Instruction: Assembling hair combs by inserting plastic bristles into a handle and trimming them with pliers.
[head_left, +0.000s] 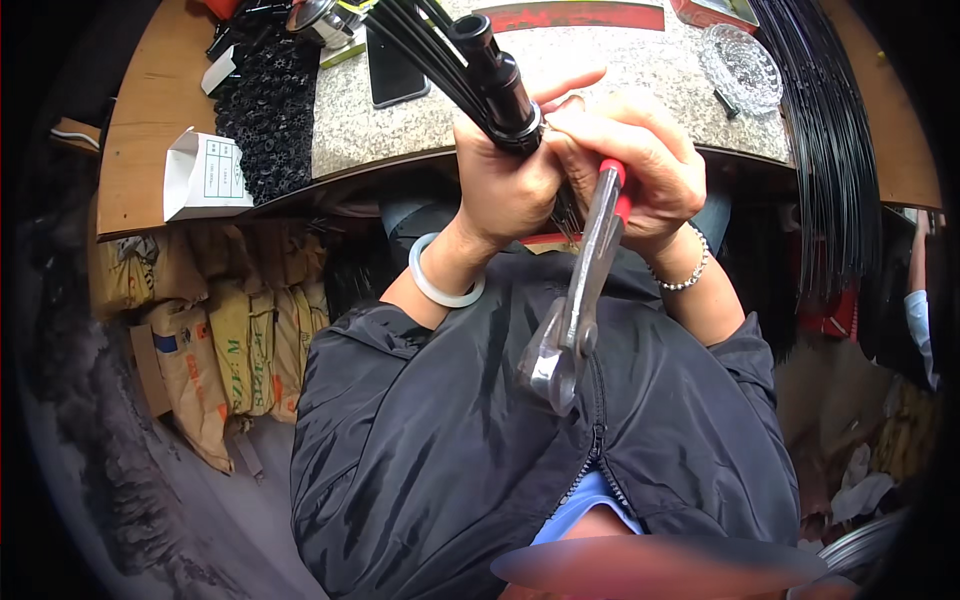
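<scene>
White open carton (203, 175) with pale label seen at bench left edge; dark phone screen (395, 72) lying on bench; tan printed sacks (225, 345) stacked below.

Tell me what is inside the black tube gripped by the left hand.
A bundle of thin black rods runs into the black tube held by the left hand. How far they reach inside is hidden by the tube wall and the grip.

I wear a dark, slightly shiny jacket (450, 450) with a metal zip down the front — its sleeves are pushed up my forearms. Under its hem a strip of light blue cloth (585, 505) shows. My left wrist carries a pale, smooth bangle (440, 285); my right wrist — a thin chain bracelet of small silvery beads (690, 270).
</scene>
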